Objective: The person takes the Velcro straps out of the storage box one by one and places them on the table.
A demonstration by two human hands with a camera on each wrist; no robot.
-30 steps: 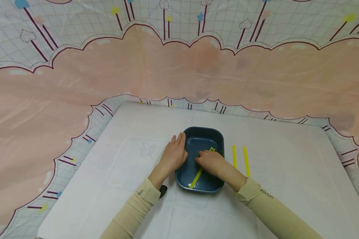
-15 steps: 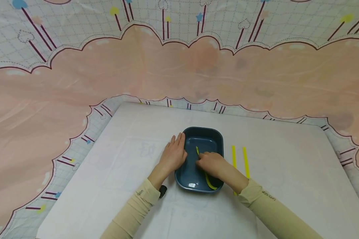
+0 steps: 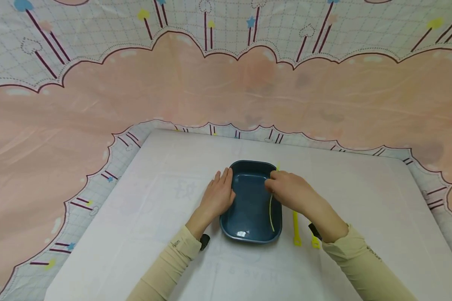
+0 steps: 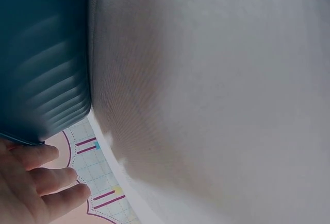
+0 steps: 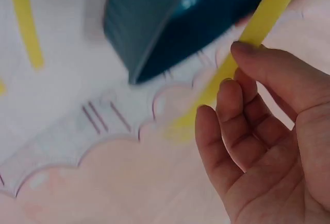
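Note:
A deep blue rectangular dish stands on the white table. My left hand rests against its left rim, fingers extended; three fingertips show beside the dish wall in the left wrist view. Over the right rim, my right hand pinches a thin yellow strip between thumb and fingers. The strip's lower part hangs curved over the dish interior, and its other end sticks up past the fingers. In the right wrist view the yellow strip runs flat and slanting across the fingertips.
Two more yellow strips, one nearer the dish and another partly behind my right wrist, lie on the table to the right. Each has a wider shaped end. A patterned peach cloth hangs behind the table.
My right hand has lifted the yellow strip from the dish floor and moved it right and away from me, over the right rim. My left hand has stayed at the left rim.

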